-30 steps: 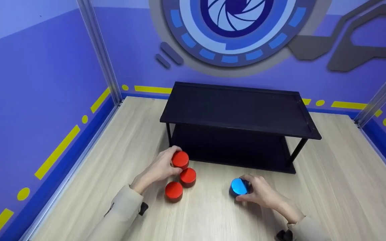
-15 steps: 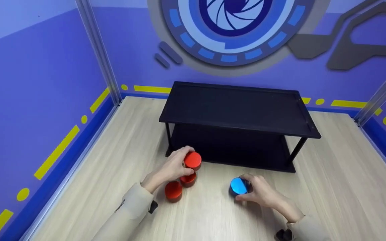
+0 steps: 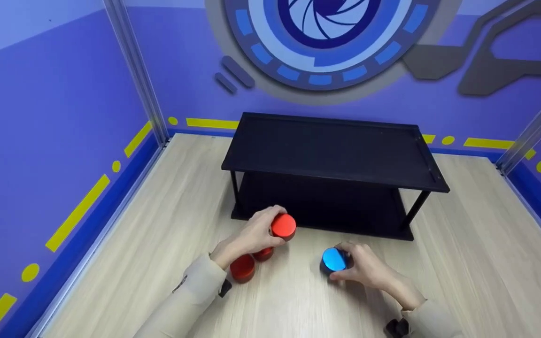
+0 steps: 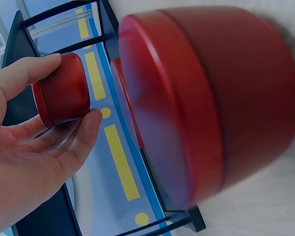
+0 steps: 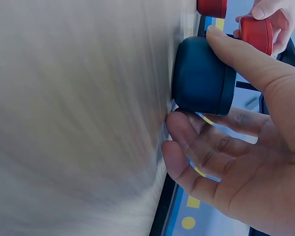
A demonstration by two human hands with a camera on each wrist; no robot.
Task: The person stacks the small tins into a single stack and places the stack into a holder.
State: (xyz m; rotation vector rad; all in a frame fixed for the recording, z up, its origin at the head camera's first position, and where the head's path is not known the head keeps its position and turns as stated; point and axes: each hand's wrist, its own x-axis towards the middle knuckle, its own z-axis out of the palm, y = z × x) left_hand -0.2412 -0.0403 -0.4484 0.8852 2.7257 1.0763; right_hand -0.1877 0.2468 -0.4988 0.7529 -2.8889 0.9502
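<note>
In the head view my left hand [image 3: 251, 234] holds a small round red tin [image 3: 283, 226] by its sides, raised off the table. Thumb and fingers pinch that tin [image 4: 66, 91] in the left wrist view. Two more red tins stand on the table beneath the left forearm: a nearer one [image 3: 243, 268] and a farther one [image 3: 263, 254], partly covered by the hand. To the right, my right hand [image 3: 369, 267] grips a blue tin [image 3: 334, 259]. The right wrist view has the thumb on one side of this blue tin [image 5: 201, 76], its base at the tabletop.
A black two-tier shelf [image 3: 336, 145] stands behind the hands, its lower board [image 3: 317, 202] just beyond the held red tin. Thin posts [image 3: 417, 209] carry the upper board. Blue printed walls [image 3: 64, 117] enclose the pale wooden table [image 3: 294, 295].
My left hand has carried its red tin to the right, away from the two standing red tins, and now covers more of the farther one. The right hand stays at the blue tin.
</note>
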